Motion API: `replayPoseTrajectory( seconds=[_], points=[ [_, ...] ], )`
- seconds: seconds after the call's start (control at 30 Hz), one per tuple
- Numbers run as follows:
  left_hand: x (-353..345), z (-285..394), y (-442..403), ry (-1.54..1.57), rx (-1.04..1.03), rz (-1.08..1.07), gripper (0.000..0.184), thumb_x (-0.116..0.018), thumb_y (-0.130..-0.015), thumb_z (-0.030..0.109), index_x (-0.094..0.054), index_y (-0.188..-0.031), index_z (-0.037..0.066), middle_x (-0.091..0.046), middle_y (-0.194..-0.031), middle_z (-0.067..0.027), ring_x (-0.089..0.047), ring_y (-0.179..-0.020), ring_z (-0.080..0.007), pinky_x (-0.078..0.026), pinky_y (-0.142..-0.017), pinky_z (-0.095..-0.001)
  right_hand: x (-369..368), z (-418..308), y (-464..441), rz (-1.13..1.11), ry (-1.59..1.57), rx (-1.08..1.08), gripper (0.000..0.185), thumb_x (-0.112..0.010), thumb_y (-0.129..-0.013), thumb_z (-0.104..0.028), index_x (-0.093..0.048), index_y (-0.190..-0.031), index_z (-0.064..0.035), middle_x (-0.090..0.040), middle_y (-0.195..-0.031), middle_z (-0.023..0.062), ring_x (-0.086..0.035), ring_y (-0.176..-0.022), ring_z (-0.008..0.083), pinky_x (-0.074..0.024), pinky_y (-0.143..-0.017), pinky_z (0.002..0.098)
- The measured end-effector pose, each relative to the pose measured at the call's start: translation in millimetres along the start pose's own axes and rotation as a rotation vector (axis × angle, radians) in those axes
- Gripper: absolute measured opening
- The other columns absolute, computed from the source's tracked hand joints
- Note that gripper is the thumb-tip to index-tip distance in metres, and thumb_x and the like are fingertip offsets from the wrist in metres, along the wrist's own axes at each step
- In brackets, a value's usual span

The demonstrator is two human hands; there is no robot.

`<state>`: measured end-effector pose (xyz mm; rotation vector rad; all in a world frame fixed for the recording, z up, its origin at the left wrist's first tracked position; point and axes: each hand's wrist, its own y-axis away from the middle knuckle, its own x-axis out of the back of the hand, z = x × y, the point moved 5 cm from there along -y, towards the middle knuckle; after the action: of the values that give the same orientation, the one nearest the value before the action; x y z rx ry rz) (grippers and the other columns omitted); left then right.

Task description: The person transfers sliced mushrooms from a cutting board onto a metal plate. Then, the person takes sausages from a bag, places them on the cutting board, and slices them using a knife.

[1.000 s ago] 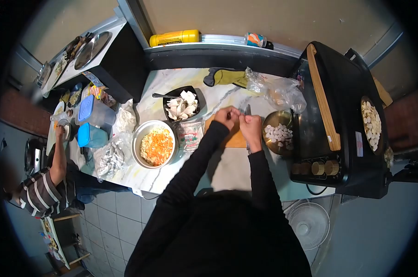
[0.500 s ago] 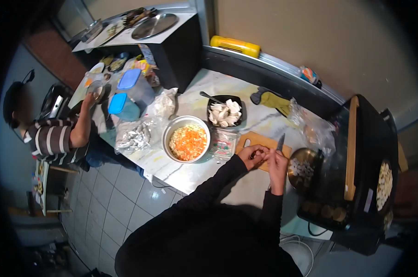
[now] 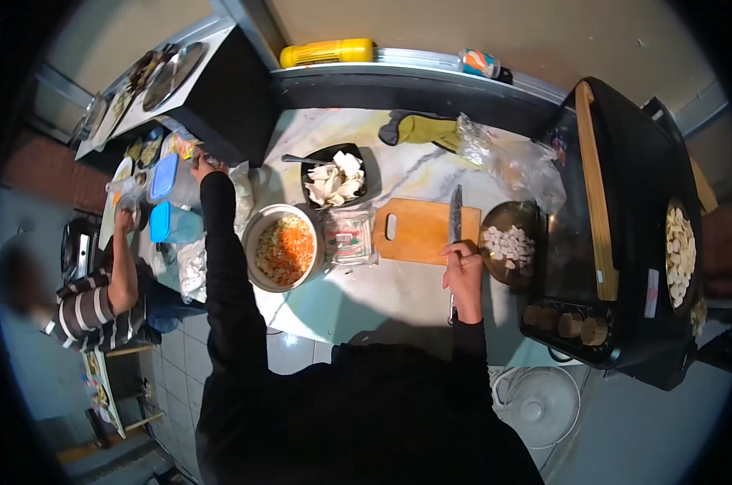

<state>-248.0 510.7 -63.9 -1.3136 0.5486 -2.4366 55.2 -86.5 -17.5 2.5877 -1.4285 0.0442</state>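
My right hand point(image 3: 464, 280) grips a knife point(image 3: 456, 212), its blade pointing away from me over the right edge of the wooden cutting board point(image 3: 412, 230). Right of the board is a round metal bowl point(image 3: 495, 271) with small white cubes point(image 3: 508, 246). Far to the left, my left hand point(image 3: 208, 164) reaches beside the black cabinet point(image 3: 230, 97), close to a blue-lidded container point(image 3: 164, 177) and a yellow packet point(image 3: 178, 146). Its fingers are too small and partly hidden to show what they hold, if anything.
A pot point(image 3: 253, 273) of chopped orange and pale vegetables, a black dish point(image 3: 309, 191) of white pieces and a plastic-wrapped packet point(image 3: 351, 237) stand left of the board. A black grill point(image 3: 637, 202) stands at right. Another person point(image 3: 99, 303) works at far left.
My left hand has left the cutting board and stretched far left toward the cabinet. My right hand has lowered with the knife beside the board. The camera view has turned.
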Motion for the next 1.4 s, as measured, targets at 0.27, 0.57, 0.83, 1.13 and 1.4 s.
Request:
replayPoseTrajectory(
  seconds=[0.27,0.57,0.83,1.13,1.4],
  points=[
    [-7,13,-29,-0.183,-0.009,0.041,0.035,-0.064,-0.079,0.027,-0.058,-0.11,0.013,-0.064,-0.1,-0.0163,-0.063,-0.091,-0.0365,-0.05,-0.082,-0.0451,-10,14,3,-0.201,0.043,0.108,0.033,-0.044,-0.084,0.003,-0.055,-0.053,0.0052,-0.061,-0.072,0.0082,-0.054,-0.061,0.0128,-0.0381,-0.052,0.025],
    [13,4,-44,-0.238,0.074,-0.012,0.034,-0.059,-0.082,0.032,-0.058,-0.11,0.014,-0.064,-0.1,-0.0161,-0.063,-0.091,-0.0369,-0.051,-0.08,-0.0453,-19,19,4,-0.274,0.036,0.082,0.035,-0.041,-0.085,0.002,-0.055,-0.054,0.0041,-0.06,-0.066,0.0077,-0.053,-0.066,0.0148,-0.039,-0.062,0.0264],
    [54,19,-54,-0.471,-0.076,-0.066,0.028,-0.065,-0.078,0.035,-0.067,-0.09,0.01,-0.067,-0.088,-0.0153,-0.064,-0.084,-0.0344,-0.05,-0.072,-0.0451,-28,14,3,-0.303,-0.009,0.051,0.037,-0.042,-0.089,0.0,-0.055,-0.055,0.005,-0.059,-0.065,0.0108,-0.054,-0.065,0.0146,-0.0398,-0.064,0.0264],
    [92,5,-77,-0.309,0.035,0.002,0.023,-0.073,-0.068,0.031,-0.075,-0.086,0.018,-0.069,-0.084,-0.0132,-0.066,-0.082,-0.0319,-0.052,-0.076,-0.0414,-34,14,7,-0.324,-0.061,0.092,0.04,-0.043,-0.093,-0.006,-0.055,-0.057,0.0052,-0.059,-0.065,0.0097,-0.053,-0.065,0.0137,-0.0402,-0.064,0.0258],
    [114,-21,-110,-0.05,0.161,0.226,0.032,-0.072,-0.067,0.036,-0.074,-0.084,0.01,-0.069,-0.076,-0.0162,-0.067,-0.074,-0.0321,-0.053,-0.074,-0.0386,-38,9,8,-0.357,-0.051,0.085,0.043,-0.044,-0.095,-0.01,-0.055,-0.057,0.0043,-0.058,-0.064,0.009,-0.054,-0.065,0.0137,-0.0402,-0.062,0.0265]
  ],
)
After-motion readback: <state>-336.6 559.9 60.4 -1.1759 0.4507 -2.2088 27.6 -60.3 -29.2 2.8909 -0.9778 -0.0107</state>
